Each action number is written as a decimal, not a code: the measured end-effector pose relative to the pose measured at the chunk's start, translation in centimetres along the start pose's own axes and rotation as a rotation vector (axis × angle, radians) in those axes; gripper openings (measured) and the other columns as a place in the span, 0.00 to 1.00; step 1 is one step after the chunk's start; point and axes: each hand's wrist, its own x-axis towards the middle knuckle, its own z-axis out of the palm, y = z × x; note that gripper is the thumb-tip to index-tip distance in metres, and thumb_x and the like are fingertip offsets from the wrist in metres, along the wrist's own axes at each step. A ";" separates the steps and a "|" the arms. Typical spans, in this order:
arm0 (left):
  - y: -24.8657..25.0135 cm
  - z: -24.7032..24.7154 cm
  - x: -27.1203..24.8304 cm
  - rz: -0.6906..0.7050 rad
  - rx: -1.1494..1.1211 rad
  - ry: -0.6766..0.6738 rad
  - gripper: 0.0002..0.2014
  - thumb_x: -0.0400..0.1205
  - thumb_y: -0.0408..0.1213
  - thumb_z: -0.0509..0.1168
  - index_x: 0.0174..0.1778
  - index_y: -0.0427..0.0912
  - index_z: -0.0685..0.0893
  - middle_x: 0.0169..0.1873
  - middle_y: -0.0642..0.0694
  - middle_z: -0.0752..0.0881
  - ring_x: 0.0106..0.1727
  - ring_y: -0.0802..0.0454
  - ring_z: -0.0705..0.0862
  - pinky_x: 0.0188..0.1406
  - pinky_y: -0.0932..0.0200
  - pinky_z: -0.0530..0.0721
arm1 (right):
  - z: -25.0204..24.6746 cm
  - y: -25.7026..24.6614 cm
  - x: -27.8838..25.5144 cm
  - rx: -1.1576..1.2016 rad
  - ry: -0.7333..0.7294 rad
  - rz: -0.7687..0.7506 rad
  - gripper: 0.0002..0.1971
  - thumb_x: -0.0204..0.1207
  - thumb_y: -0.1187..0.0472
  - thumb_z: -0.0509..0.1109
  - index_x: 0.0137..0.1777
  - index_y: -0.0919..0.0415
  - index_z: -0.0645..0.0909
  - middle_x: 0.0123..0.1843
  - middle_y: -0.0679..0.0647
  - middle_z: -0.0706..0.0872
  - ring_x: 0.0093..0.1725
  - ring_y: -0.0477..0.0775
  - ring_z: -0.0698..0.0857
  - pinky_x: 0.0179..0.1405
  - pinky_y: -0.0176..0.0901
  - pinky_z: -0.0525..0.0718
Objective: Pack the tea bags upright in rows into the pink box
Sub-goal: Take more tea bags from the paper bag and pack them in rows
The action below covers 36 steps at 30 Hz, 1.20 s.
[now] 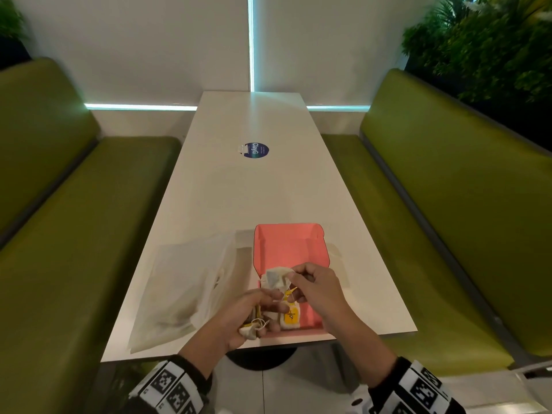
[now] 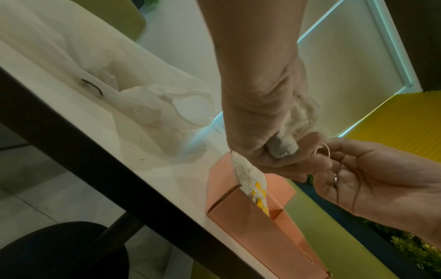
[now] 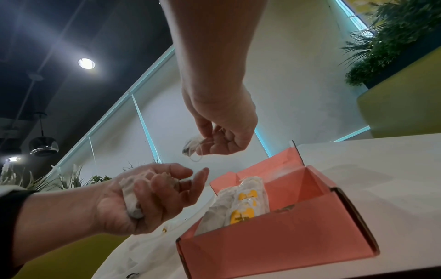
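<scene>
The open pink box [image 1: 288,249] sits at the near table edge with its lid folded back. A few tea bags with yellow tags [image 1: 289,318] stand at its near left end, also seen in the right wrist view as tea bags [image 3: 243,200] in the box [image 3: 274,243]. My left hand [image 1: 263,307] grips a bunch of tea bags [image 1: 250,329] just left of the box. My right hand [image 1: 294,277] pinches one tea bag [image 1: 276,277] above the box. In the right wrist view that bag [image 3: 190,148] hangs from my right hand [image 3: 207,143], string looped below.
A crumpled clear plastic bag [image 1: 182,291] lies on the white table [image 1: 245,189] left of the box. Green bench seats [image 1: 433,204] flank the table. A round blue sticker [image 1: 256,150] is mid-table. The table's pedestal base [image 2: 59,251] stands below the edge.
</scene>
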 end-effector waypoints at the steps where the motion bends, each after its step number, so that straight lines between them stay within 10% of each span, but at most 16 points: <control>1: 0.0 0.1 -0.1 0.008 0.023 0.007 0.09 0.81 0.29 0.60 0.55 0.34 0.81 0.38 0.37 0.89 0.25 0.48 0.82 0.17 0.62 0.79 | -0.1 -0.1 0.1 -0.007 0.013 -0.005 0.04 0.77 0.67 0.69 0.42 0.61 0.84 0.33 0.51 0.86 0.25 0.45 0.84 0.30 0.36 0.80; 7: 0.2 -0.7 -0.1 0.180 0.122 0.150 0.08 0.82 0.36 0.64 0.50 0.36 0.85 0.26 0.46 0.80 0.20 0.59 0.74 0.14 0.67 0.71 | -2.6 -0.3 1.7 -0.279 0.442 -0.180 0.05 0.75 0.61 0.71 0.38 0.60 0.82 0.41 0.54 0.86 0.34 0.50 0.82 0.36 0.40 0.80; 12: 0.7 -0.4 -0.2 0.312 0.163 0.207 0.12 0.82 0.37 0.64 0.50 0.29 0.83 0.29 0.47 0.81 0.19 0.59 0.74 0.15 0.68 0.70 | -3.3 -2.1 0.5 -0.718 -0.422 -0.091 0.04 0.73 0.65 0.73 0.43 0.65 0.86 0.37 0.52 0.84 0.31 0.45 0.81 0.35 0.33 0.81; 16: 0.5 0.0 -0.3 0.370 0.253 0.196 0.06 0.80 0.37 0.67 0.43 0.41 0.89 0.33 0.50 0.86 0.24 0.60 0.77 0.22 0.68 0.75 | -3.7 -2.5 1.5 -1.019 -0.022 -0.223 0.06 0.74 0.58 0.70 0.38 0.57 0.83 0.40 0.48 0.80 0.41 0.48 0.80 0.40 0.38 0.78; 19: 0.4 0.2 -0.2 0.400 0.322 0.158 0.05 0.77 0.39 0.70 0.45 0.46 0.91 0.45 0.52 0.89 0.38 0.57 0.84 0.37 0.62 0.82 | -3.5 -2.1 1.3 -1.120 -0.230 -0.270 0.07 0.74 0.58 0.69 0.37 0.58 0.83 0.41 0.49 0.81 0.41 0.49 0.81 0.41 0.42 0.79; 24: 0.4 0.6 -0.5 0.443 0.548 -0.032 0.13 0.72 0.46 0.75 0.53 0.53 0.89 0.53 0.59 0.88 0.52 0.68 0.84 0.43 0.74 0.81 | -3.3 -2.0 0.9 -1.013 -0.496 -0.325 0.10 0.75 0.56 0.72 0.47 0.62 0.87 0.37 0.46 0.80 0.36 0.42 0.76 0.36 0.32 0.72; 30: 0.1 0.9 -0.3 0.409 0.708 0.024 0.12 0.74 0.38 0.74 0.25 0.53 0.85 0.29 0.48 0.83 0.33 0.59 0.78 0.35 0.66 0.75 | -3.3 -2.1 1.0 -0.724 -0.287 -0.311 0.06 0.76 0.56 0.72 0.51 0.53 0.84 0.44 0.43 0.81 0.38 0.38 0.77 0.44 0.35 0.77; 36: 0.5 1.4 -0.6 0.429 0.571 0.088 0.06 0.75 0.40 0.73 0.32 0.48 0.88 0.28 0.52 0.86 0.25 0.65 0.78 0.27 0.71 0.74 | -3.4 -1.5 0.5 -0.510 -0.321 -0.188 0.17 0.68 0.58 0.79 0.51 0.52 0.75 0.45 0.47 0.85 0.38 0.44 0.81 0.37 0.31 0.81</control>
